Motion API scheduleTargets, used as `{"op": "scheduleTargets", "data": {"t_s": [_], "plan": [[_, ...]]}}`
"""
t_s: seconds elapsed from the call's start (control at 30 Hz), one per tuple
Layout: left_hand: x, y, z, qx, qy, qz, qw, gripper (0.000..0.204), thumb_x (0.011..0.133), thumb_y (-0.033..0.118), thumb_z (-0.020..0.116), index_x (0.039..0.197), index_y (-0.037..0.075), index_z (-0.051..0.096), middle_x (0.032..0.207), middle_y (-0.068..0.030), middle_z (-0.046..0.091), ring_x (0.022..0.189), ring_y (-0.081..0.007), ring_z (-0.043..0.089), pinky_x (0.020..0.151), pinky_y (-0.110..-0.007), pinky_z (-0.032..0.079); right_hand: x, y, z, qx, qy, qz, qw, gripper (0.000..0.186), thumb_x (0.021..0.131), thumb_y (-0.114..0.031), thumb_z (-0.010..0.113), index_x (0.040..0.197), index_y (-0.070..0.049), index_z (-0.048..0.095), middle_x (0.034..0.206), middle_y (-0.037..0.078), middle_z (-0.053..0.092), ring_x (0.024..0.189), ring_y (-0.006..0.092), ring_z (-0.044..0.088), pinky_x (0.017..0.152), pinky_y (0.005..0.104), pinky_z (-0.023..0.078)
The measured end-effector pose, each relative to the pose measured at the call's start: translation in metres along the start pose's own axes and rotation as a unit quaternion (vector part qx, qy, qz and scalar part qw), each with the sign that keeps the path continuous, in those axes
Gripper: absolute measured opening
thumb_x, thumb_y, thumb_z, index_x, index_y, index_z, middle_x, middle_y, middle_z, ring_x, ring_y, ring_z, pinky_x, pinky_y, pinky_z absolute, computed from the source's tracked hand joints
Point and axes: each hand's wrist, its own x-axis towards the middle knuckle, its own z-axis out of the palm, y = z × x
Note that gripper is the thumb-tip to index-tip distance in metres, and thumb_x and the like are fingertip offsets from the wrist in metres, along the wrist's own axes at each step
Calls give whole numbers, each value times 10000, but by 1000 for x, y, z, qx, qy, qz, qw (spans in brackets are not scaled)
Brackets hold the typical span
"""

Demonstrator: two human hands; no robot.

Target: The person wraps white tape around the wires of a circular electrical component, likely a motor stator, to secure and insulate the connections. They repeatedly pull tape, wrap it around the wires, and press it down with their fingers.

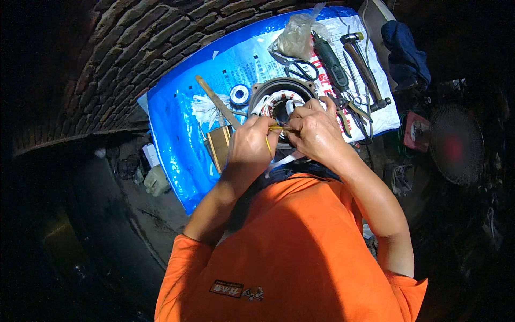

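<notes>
A round metal motor housing (259, 88) with white-wrapped windings (279, 97) inside stands in front of me. Over its near rim, my left hand (252, 141) pinches a thin yellow wire or sleeve (275, 127), whose tail hangs below the fingers. My right hand (316, 132) meets it from the other side, fingertips closed around the same yellow strand. The exact join between the fingertips is too small to make out. A white strip (288, 159) trails below the hands at the housing's near side.
Left of the housing are a solder spool (240, 94), a wooden stick (214, 99), white strips (206, 110) and a wooden block (219, 147). Beyond and right lie scissors (301, 70), a plastic bag (296, 37), a dark green power tool (331, 64), hammer (367, 72) and pliers (358, 110).
</notes>
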Motion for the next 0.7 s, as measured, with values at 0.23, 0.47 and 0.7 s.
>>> {"op": "scheduleTargets", "data": {"t_s": [0.23,0.47,0.7], "plan": [[4,-5,-9,-76,-7,-7,997,196,834,139,749,982,12,732,904,-196,707,821,-338,705,719,-403,551,-1,2,3,9,13,-2,1000,110,813,-231,736,835,-143,800,860,24,693,985,259,608,1032,618,322],[7,0,-37,-144,-60,18,988,134,794,61,806,893,8,733,839,-89,685,695,-143,638,649,-279,514,0,1,1,15,1,3,1000,111,811,-229,732,835,-143,798,857,22,689,985,254,606,1034,625,319],[-2,-11,-26,-440,-41,-253,861,102,922,42,715,934,-56,687,898,-122,721,780,-146,703,691,-242,566,0,1,1,21,6,4,1000,102,814,-200,719,804,-118,779,846,42,675,1004,269,594,1049,620,313]]}}
